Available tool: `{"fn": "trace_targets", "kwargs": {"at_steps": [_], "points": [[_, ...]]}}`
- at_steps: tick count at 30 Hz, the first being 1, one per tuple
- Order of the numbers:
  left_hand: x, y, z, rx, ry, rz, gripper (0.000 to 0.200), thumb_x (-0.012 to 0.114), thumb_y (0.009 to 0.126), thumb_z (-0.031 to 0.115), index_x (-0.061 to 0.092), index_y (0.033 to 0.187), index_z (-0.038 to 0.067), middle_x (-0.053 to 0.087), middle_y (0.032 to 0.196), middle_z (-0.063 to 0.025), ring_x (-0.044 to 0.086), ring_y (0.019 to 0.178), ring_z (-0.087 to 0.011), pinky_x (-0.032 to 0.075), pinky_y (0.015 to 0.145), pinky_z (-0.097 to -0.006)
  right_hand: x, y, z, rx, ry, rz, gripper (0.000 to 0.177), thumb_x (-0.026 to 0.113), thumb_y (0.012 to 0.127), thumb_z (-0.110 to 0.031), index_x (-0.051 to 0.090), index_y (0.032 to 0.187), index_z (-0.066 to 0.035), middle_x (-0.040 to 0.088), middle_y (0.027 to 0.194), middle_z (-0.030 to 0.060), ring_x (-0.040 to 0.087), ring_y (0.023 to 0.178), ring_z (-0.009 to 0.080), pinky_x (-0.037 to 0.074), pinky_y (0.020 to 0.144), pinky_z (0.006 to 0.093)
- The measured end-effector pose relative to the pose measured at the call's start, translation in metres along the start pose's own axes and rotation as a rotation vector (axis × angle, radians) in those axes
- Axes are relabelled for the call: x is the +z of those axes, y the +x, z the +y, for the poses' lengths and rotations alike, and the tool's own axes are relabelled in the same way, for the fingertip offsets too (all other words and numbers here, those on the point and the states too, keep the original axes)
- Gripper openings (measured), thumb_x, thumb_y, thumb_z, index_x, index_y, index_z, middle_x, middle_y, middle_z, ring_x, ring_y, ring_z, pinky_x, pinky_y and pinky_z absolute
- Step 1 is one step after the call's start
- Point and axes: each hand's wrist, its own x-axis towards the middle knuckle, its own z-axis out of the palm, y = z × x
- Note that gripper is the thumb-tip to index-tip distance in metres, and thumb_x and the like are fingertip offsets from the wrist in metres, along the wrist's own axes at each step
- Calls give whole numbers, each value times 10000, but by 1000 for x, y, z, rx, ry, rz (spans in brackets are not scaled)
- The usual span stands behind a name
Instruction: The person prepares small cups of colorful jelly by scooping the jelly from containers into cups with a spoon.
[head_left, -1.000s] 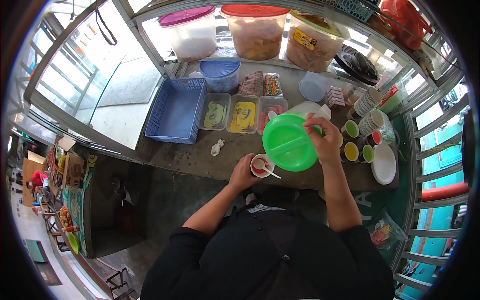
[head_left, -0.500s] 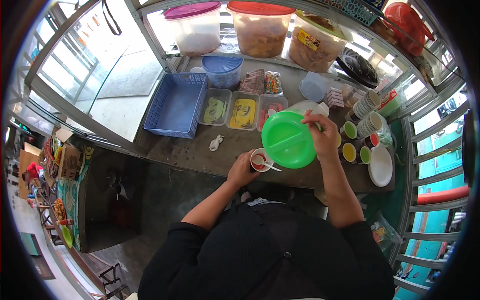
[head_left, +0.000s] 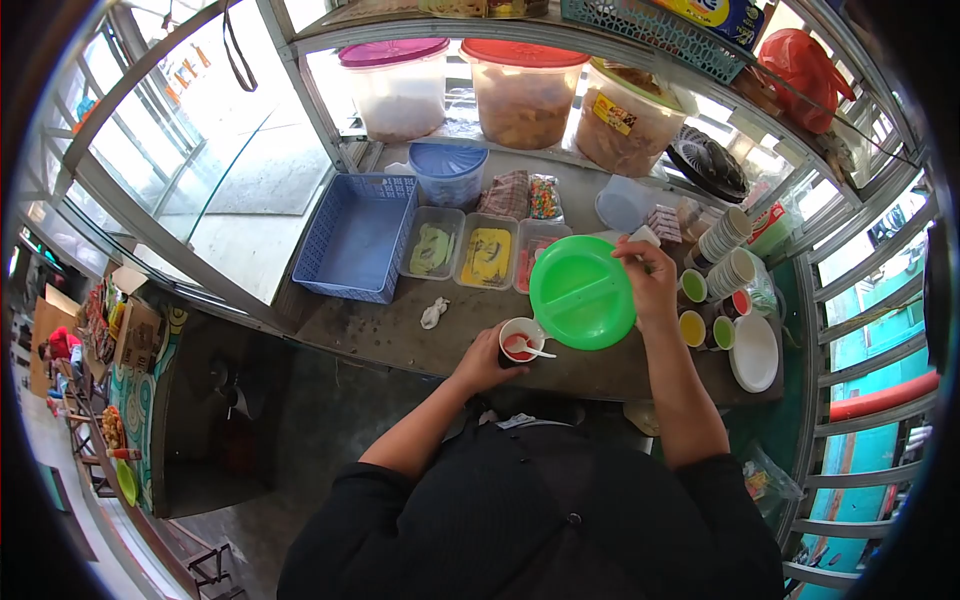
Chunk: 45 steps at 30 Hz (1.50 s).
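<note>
My left hand (head_left: pixel 486 362) is wrapped round a paper cup (head_left: pixel 511 333) near the counter's front edge. Red contents and a white spoon (head_left: pixel 530 349) show inside the cup. A round green lid (head_left: pixel 582 292), tilted toward the camera, hangs from my right hand (head_left: pixel 646 264), whose fingers grip its upper right rim. The lid's left edge is just above and right of the cup. Behind it, a container with red contents (head_left: pixel 535 252) is partly hidden. Beside that stand open containers with yellow (head_left: pixel 487 255) and green (head_left: pixel 433 249) contents.
A blue basket (head_left: pixel 357 236) sits at the counter's left. On the right are filled cups (head_left: pixel 692 328), stacked paper cups (head_left: pixel 730 270) and a white plate stack (head_left: pixel 754 354). Large lidded tubs (head_left: pixel 523 95) line the back shelf. A crumpled tissue (head_left: pixel 434 313) lies on the counter.
The view has tilted up slightly, so the counter sits lower. The green lid remains in my right hand and the cup in my left; the lid's face looks turned slightly.
</note>
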Motion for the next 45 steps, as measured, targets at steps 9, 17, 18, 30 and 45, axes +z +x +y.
{"fn": "trace_targets", "kwargs": {"at_steps": [9, 17, 18, 30, 45], "points": [[-5, 9, -24, 12, -332, -110, 853, 868, 740, 187, 423, 1452, 32, 552, 1394, -196, 533, 1304, -364, 438, 1087, -429, 2, 9, -5, 73, -38, -69, 134, 606, 920, 35, 729, 883, -5, 704, 985, 42, 633, 973, 129, 458, 926, 271], [0, 5, -20, 0, -204, -46, 794, 847, 781, 196, 441, 1444, 32, 568, 1375, -196, 533, 1281, -370, 433, 1077, -440, 13, 11, 0, 25, -96, -92, 135, 605, 907, 41, 730, 876, 2, 711, 996, 53, 637, 981, 136, 467, 910, 270], [1, 4, -22, 9, -180, -47, 791, 845, 785, 198, 442, 1445, 33, 566, 1379, -196, 531, 1282, -372, 431, 1078, -442, 12, 11, 0, 37, -96, -89, 134, 605, 905, 42, 730, 877, 2, 713, 999, 55, 638, 983, 136, 467, 913, 271], [6, -7, -19, -31, -59, 143, 799, 884, 740, 258, 482, 1394, 34, 581, 1350, -187, 551, 1268, -360, 453, 1063, -437, -10, 30, 1, 48, 32, -27, 107, 630, 935, 28, 726, 932, -20, 709, 1009, 52, 639, 1023, 141, 463, 947, 279], [8, 4, -4, -73, -46, 293, 778, 907, 711, 321, 530, 1340, 62, 633, 1255, -151, 634, 1161, -321, 526, 961, -412, -76, 66, 18, 180, 225, -33, 144, 648, 993, -87, 694, 1121, -40, 682, 1053, 30, 635, 963, 108, 493, 854, 250]]}}
